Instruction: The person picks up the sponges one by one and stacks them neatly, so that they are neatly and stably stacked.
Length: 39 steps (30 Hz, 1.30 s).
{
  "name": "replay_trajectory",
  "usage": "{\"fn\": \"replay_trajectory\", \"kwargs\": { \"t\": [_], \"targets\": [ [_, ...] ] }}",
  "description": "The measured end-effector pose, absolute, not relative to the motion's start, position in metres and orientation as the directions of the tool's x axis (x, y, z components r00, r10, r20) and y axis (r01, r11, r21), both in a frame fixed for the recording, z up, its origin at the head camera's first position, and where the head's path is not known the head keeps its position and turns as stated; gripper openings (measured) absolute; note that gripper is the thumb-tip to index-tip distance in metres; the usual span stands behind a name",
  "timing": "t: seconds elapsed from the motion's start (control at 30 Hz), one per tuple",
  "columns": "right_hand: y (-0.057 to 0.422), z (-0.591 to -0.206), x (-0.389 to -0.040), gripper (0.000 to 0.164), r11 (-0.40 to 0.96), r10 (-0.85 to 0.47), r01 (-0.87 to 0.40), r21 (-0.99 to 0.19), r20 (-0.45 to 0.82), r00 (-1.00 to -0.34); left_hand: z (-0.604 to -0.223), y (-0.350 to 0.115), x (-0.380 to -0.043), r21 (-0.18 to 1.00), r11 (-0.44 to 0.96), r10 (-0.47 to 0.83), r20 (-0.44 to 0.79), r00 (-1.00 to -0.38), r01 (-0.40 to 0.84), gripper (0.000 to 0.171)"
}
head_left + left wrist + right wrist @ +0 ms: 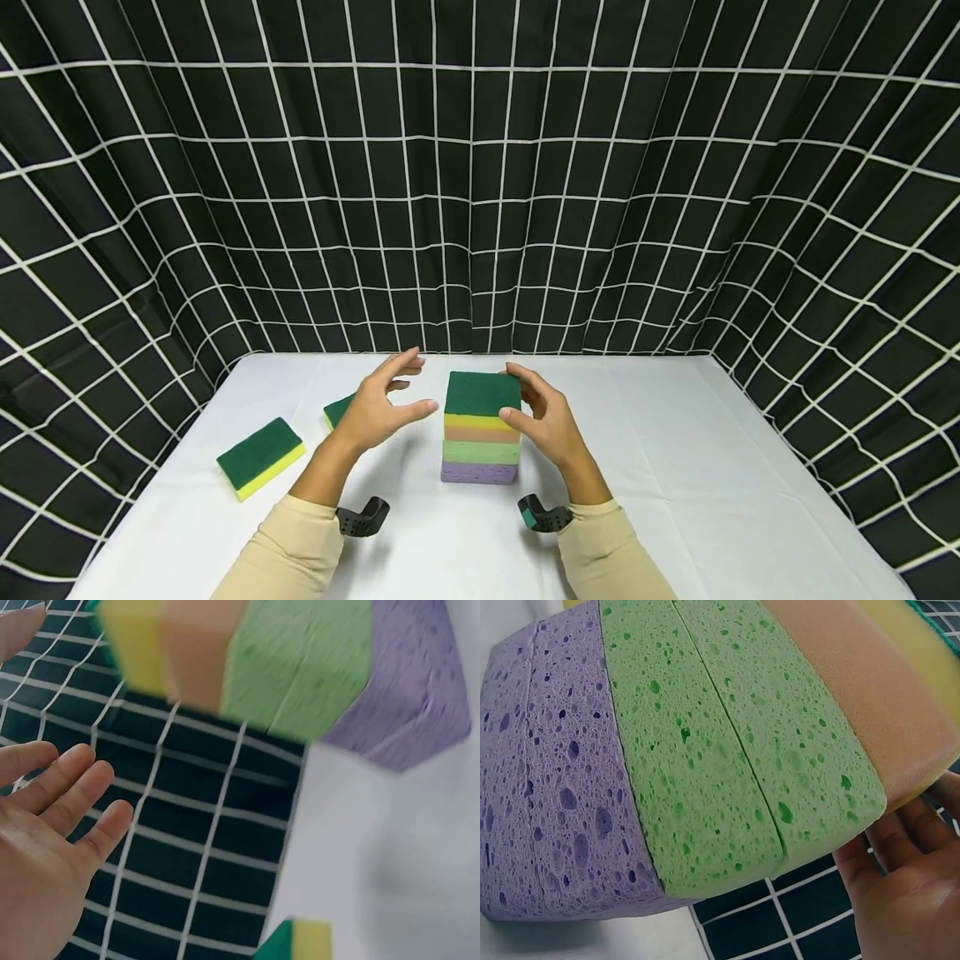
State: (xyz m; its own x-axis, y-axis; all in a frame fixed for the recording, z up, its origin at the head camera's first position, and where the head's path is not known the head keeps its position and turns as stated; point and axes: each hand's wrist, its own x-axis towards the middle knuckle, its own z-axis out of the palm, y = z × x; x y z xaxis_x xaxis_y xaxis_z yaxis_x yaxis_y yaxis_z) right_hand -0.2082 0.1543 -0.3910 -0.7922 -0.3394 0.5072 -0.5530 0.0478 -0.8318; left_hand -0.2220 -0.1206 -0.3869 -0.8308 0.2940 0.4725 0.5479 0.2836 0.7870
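Observation:
A stack of sponges stands on the white table: purple ones (pixel 562 780) at the bottom, light green ones (pixel 727 750) above, then an orange one (pixel 870 682), and a yellow sponge with a dark green scouring top (pixel 483 393) uppermost. My right hand (pixel 551 421) holds the upper right end of the stack, thumb at the front corner and fingers reaching behind. Left of the stack, apart from it, my left hand (pixel 375 412) hovers with fingers spread and nothing in it.
A yellow sponge with a green scouring side (pixel 262 458) lies at the left of the table (pixel 645 500). Another such sponge (pixel 339 408) is partly hidden behind my left hand. A black gridded curtain (pixel 480 208) surrounds the back and sides.

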Motion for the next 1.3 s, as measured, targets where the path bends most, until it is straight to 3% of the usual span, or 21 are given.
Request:
{"fn": "replay_trajectory", "kwargs": {
  "t": [0.53, 0.9, 1.3],
  "targets": [
    [0.159, -0.391, -0.208, 0.062, 0.072, -0.334, -0.535, -0.842, 0.485, -0.808, -0.354, -0.178, -0.192, 0.737, 0.370, 0.134, 0.560, -0.818, 0.565, 0.074],
    [0.157, -0.390, -0.209, 0.062, 0.078, -0.342, -0.531, -0.843, 0.478, -0.809, -0.380, -0.227, -0.186, 0.723, 0.421, -0.104, 0.639, -0.762, 0.548, 0.074],
    [0.155, -0.392, -0.208, 0.061, 0.064, -0.350, -0.542, -0.838, 0.490, -0.798, -0.400, -0.257, -0.172, 0.786, 0.472, -0.309, 0.571, -0.760, 0.399, 0.074]
  ]
}}
